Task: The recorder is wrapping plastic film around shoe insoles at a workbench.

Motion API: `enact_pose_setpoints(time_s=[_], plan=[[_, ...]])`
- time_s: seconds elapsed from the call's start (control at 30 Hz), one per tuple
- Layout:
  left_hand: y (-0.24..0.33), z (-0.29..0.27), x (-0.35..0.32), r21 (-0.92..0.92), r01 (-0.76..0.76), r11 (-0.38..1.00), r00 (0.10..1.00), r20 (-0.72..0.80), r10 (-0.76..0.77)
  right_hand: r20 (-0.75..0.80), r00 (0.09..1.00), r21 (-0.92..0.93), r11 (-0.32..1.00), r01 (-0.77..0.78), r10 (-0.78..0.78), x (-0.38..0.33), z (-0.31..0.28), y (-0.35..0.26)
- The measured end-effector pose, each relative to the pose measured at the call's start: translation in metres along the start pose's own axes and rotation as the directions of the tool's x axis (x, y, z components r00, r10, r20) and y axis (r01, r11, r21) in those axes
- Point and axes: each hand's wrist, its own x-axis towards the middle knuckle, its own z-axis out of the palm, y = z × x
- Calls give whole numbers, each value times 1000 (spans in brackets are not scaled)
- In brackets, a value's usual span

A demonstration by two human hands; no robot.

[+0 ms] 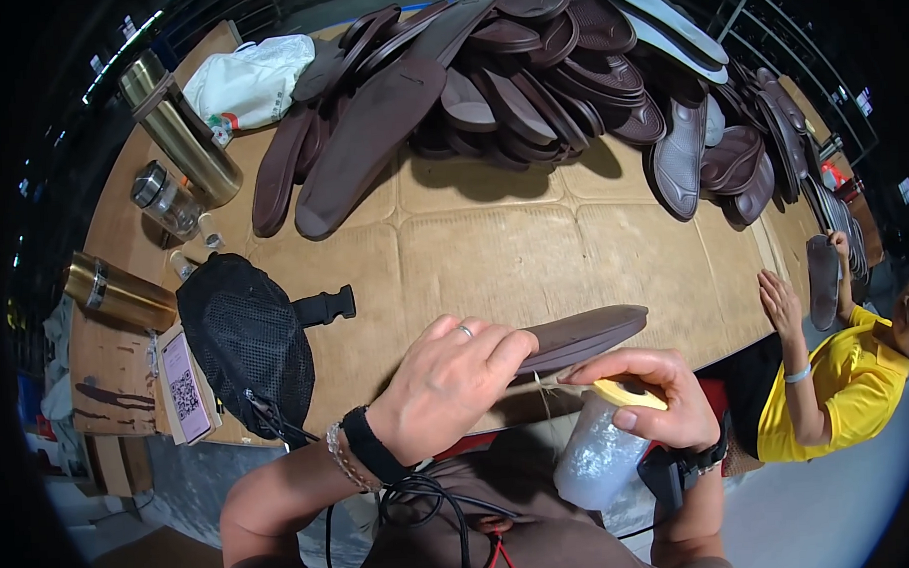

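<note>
While one dark brown insole (584, 336) is in hand, a heap of insoles (527, 71) waits on the surface (493, 253).
Left hand (448, 379) pinches the insole; right hand (644, 403) grips a plastic-wrap roll (600, 449).

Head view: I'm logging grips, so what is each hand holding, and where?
Left hand grips the brown insole at its near end. Right hand holds the clear wrap roll around its top.

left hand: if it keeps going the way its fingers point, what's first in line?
The left hand already touches the dark brown rubber shoe sole; its fingers point right along it. Past the sole's tip, probably bare cardboard-covered table; depth unclear.
</note>
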Motion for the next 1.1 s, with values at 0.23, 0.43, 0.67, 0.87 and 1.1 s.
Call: enact_pose_setpoints(time_s=[0.23,0.43,0.67,0.87,1.1], plan=[[14,-5,2,199,13,980,997,-81,3,7,996,102,991,90,-91,6,-2,7],[19,-6,2,210,88,974,996,-18,-86,-9,997,267,961,79,-79,17,-4,23],[12,-9,-1,58,47,997,999,-27,-46,-2,992,372,921,117,-125,20,-2,24],[10,-12,0,-22,93,995,996,-16,-93,18,991,361,925,120,-135,24,0,27],[-2,-17,-3,-191,69,979,997,44,-61,-17,991,356,925,133,-136,25,-2,36]])
